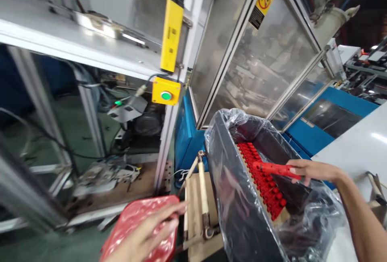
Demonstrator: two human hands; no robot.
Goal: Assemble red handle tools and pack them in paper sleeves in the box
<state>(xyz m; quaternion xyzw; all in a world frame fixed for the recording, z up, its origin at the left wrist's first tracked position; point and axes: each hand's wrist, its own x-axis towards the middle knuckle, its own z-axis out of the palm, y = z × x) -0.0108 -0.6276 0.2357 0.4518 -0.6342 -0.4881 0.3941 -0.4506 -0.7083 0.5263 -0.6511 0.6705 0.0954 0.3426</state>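
Note:
My right hand [311, 170] is closed on a red plastic part [276, 169] and holds it level over a black bin [238, 197] lined with clear plastic. Inside the bin a long row of red parts [264, 181] lies packed side by side on a brown board. Low at the front, my left hand [145, 233] hovers with its fingers stretched out over a red plastic-covered surface [136, 217]; it holds nothing.
A wooden trolley with a handle [201, 209] stands left of the bin. Behind are a machine with clear guard panels [256, 64], a yellow box with a green button [166, 91], and a blue base [329, 121]. A white table [363, 145] lies at right.

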